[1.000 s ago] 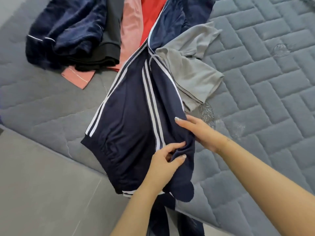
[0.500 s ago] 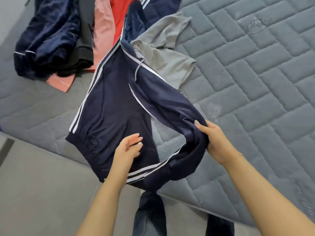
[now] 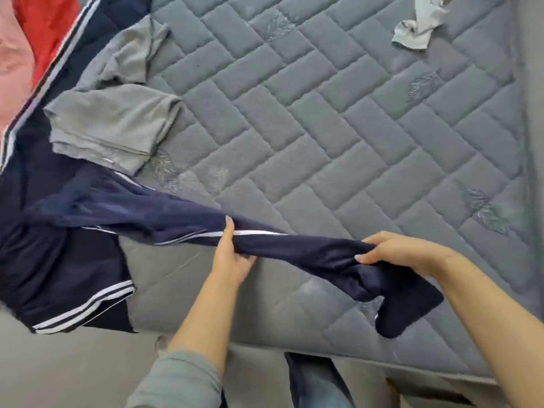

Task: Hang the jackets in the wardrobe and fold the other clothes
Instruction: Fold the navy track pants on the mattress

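Between both hands' fingers (image 3: 228, 231), navy jacket sleeve (image 3: 309, 248)

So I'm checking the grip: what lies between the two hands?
In the head view, a taut stretch of the navy white-striped jacket sleeve spans from the left hand to the right hand.

Both forearms reach forward, bare below a pushed-up sleeve on the left. The left hand (image 3: 231, 256) pinches cloth, thumb on top. The right hand (image 3: 396, 251) grips with curled fingers.
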